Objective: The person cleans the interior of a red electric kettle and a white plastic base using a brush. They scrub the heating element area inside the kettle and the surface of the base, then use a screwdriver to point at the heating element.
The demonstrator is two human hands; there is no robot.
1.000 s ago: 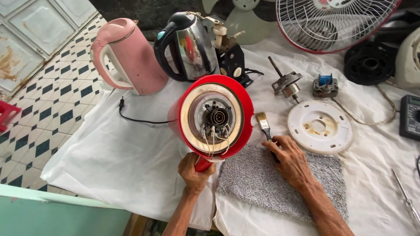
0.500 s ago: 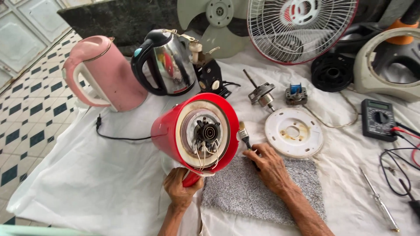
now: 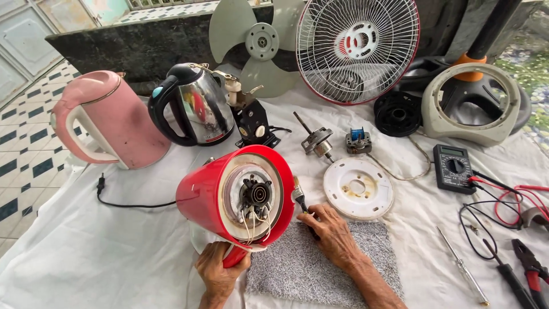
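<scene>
A red electric kettle (image 3: 206, 194) lies on its side with its open underside facing me, showing a metal plate, a black connector and loose wires. My left hand (image 3: 220, 272) grips the kettle's red handle below it. My right hand (image 3: 334, 234) rests on a grey cloth (image 3: 309, 272) and holds a small brush (image 3: 299, 197) whose bristles point up beside the kettle's rim. A round white base plate (image 3: 358, 187) lies just right of the brush.
A pink kettle (image 3: 111, 117) and a steel kettle (image 3: 197, 106) stand at the back left. Behind lie a fan blade (image 3: 257, 43), fan grille (image 3: 357, 48) and fan housing (image 3: 472, 103). A multimeter (image 3: 452, 167), screwdriver (image 3: 463, 273) and pliers (image 3: 529, 269) sit right on the white sheet (image 3: 86, 252).
The view has pulled back and shifted, bringing the multimeter and tools into sight. The red kettle has tilted so its side shows more. Both hands keep their hold.
</scene>
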